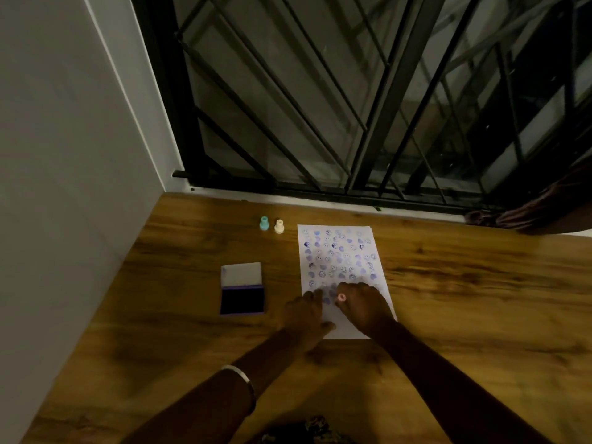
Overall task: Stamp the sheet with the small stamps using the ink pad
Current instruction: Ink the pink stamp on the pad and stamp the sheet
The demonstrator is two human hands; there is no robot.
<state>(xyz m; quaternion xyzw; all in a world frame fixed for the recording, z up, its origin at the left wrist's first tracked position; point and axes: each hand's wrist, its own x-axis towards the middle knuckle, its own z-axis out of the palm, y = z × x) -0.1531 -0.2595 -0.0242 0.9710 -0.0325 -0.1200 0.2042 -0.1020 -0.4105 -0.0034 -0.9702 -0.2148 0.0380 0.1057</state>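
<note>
A white sheet (pixel 339 251) lies on the wooden table, covered with several rows of purple prints. My right hand (pixel 363 307) is over the sheet's lower part, shut on a small pink stamp (pixel 341 297) whose round top shows between the fingers. My left hand (pixel 304 315) rests flat on the sheet's lower left edge, fingers spread. The ink pad (pixel 242 301) lies open to the left of the sheet, its lid folded back. A teal stamp (pixel 264 224) and a cream stamp (pixel 279 226) stand upright beyond the sheet's top left corner.
The wooden table (pixel 464 299) meets a white wall on the left and a dark barred window at the back. Bunched brown cloth (pixel 525 216) lies at the back right corner. A metal bangle (pixel 243 379) circles my left wrist.
</note>
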